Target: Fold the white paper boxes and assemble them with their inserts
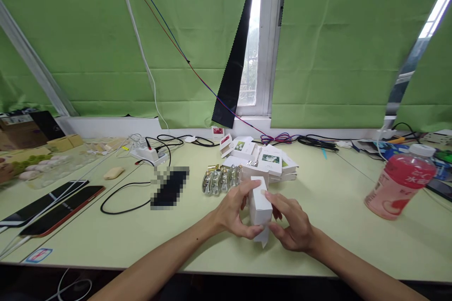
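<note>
Grip: left hand (pixel 236 212), right hand (pixel 294 224) clasp white carton (pixel 261 208) near table (pixel 335 197) front edge.
Carton: likely light, crushable; hold sides.

From afar, I'm viewing green curtains (pixel 346 47) hanging beyond a pale table (pixel 328 207). Daylight is coming through a narrow window (pixel 250 66) strip between the curtains.

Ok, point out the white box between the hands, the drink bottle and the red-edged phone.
White box (pixel 260 202): head view, its upper face.
Drink bottle (pixel 399 184): head view, its body.
Red-edged phone (pixel 64 209): head view, its screen.
</note>
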### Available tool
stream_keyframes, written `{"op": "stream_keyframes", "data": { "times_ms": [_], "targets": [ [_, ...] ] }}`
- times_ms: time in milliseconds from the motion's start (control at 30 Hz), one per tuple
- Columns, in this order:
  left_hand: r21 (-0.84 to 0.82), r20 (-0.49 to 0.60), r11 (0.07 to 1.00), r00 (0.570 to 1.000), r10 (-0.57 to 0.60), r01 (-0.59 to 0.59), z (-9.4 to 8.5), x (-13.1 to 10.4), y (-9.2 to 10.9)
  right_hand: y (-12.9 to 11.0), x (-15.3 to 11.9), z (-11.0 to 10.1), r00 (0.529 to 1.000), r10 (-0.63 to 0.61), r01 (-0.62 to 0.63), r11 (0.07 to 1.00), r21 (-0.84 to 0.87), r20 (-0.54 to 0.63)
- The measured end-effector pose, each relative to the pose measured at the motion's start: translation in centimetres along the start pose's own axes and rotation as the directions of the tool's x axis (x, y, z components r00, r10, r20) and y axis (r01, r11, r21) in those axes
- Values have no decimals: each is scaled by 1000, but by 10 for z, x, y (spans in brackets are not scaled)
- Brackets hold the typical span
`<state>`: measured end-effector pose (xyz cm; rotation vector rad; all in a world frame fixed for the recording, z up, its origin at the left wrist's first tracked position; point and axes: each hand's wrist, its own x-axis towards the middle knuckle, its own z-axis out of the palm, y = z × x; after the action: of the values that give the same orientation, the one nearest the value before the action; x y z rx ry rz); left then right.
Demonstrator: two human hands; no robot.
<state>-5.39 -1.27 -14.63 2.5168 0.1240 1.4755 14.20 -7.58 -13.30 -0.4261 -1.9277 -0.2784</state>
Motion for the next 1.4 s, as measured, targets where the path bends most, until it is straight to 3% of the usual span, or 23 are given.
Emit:
{"op": "stream_keyframes", "data": {
  "times_ms": [233,400,867,1400],
  "targets": [
    [89,-22,993,997,79,-77,-1,5,3,-4,1,0,994,-53,47,997,-58,-91],
    [118,6,991,998,70,-70,-1,4,3,-7,2,0,990,-53,41,995,-95,-131],
    [33,25,998,998,53,-54,-1,5,5,-6,4,-4,994,-59,51,995,-90,-93],
    [-112,-7,993,1000,-25,24,-1,5,8,-3,0,1,1000,3,-2,999,-45,28]
  ]
}}
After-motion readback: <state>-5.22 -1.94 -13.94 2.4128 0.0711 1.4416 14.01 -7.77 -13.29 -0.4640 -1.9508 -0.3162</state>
